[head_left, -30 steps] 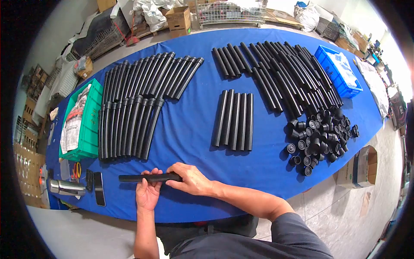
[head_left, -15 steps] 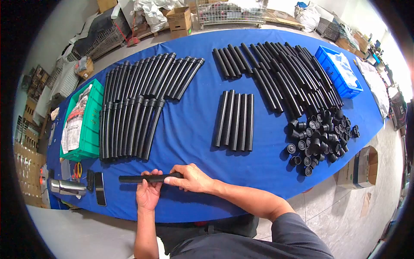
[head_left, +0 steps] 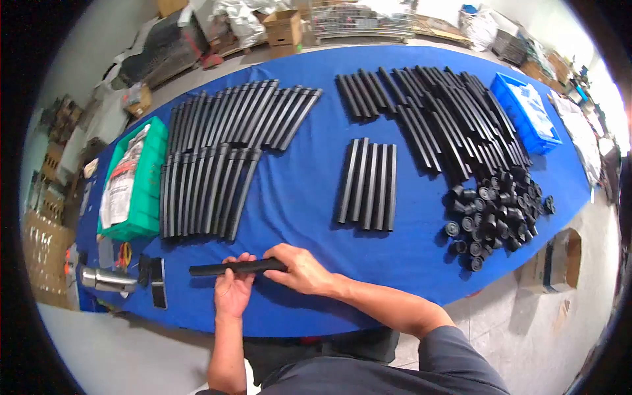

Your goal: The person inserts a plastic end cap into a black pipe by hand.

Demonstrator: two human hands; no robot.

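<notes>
Both hands hold one black tube level, just above the near edge of the blue table. My left hand grips it from below near its middle. My right hand closes over its right end. The tube's left end sticks out free toward the left. Behind it lie two rows of curved black tubes, a small set of short straight tubes and a pile of black end caps.
A green crate with printed paper stands at the left. A metal tool and black flat parts lie at the near left corner. A blue bin sits far right, beside a large heap of long tubes. A cardboard box stands on the floor.
The hands and the tube stay in nearly the same grip. The whole view has shifted slightly, so everything sits a little to the right and lower than before.
</notes>
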